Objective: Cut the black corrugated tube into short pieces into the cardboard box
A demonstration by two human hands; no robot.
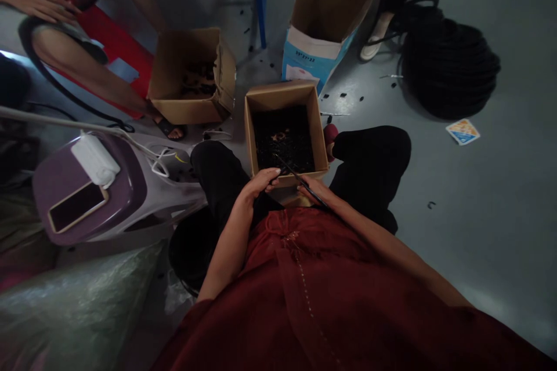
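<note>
My left hand [260, 182] and my right hand [312, 188] meet above the near rim of an open cardboard box [278, 91]. A thin black cable piece [300, 179] runs diagonally between them, with its tip over the box. Both hands seem to grip it, though my left fingers partly hide the contact. Inside the box lies a heap of small black pieces [282, 139], with a paler tangle at its middle. My black-clad knees flank the box, and a dark red garment [300, 278] covers my body below my hands.
A second cardboard box [191, 78] holds dark pieces beside a co-worker's bare leg [82, 64]. A co-worker's hand [37, 3] is upper left. A large black cable coil [448, 58] lies on the grey floor, among scattered black bits. A phone [78, 206] rests on a purple stool [91, 185].
</note>
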